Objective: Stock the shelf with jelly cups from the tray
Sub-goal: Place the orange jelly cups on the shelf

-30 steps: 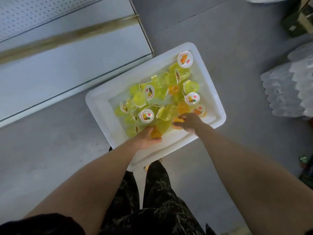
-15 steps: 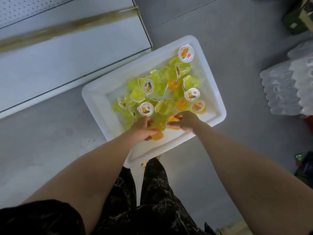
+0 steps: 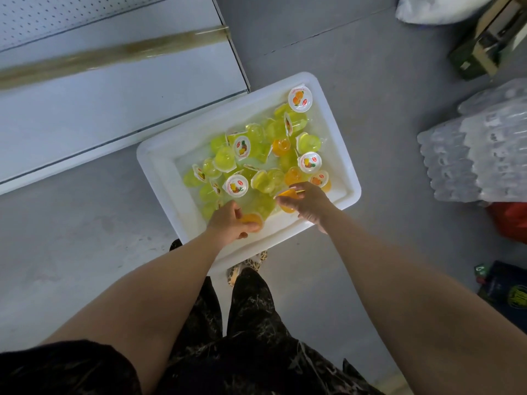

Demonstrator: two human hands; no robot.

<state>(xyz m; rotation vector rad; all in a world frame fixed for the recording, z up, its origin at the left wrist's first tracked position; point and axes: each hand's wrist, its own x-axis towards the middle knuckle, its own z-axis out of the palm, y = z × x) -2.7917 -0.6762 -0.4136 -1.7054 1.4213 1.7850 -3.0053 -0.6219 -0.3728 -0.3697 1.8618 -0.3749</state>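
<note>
Two trouser legs (image 3: 251, 309) stand at the near edge of the tray (image 3: 159, 172), with one spotted shoe (image 3: 248, 263) showing beside its rim. Both bare arms reach down into the tray's near side.

The left hand (image 3: 228, 220) curls its fingers round one orange cup (image 3: 252, 219) just inside the near edge. The right hand (image 3: 310, 202) grips a second orange cup (image 3: 286, 198), tilted, towards the near right corner. The two hands are near each other but apart.

The one white tray sits on the grey floor (image 3: 356, 81). The remaining cups (image 3: 256, 155) lie heaped across its middle and right side: mostly yellow-green, at least three orange, and five with printed lids plainly facing up. They overlap too much for a full count.

The one white shelf (image 3: 114, 104) lies past the tray's left corner, its front edge close to the tray rim; whether they touch I cannot tell.

Well off to the right are clear wrapped packs (image 3: 479, 155), a red thing (image 3: 510, 220) and, furthest, a box (image 3: 482, 47).
</note>
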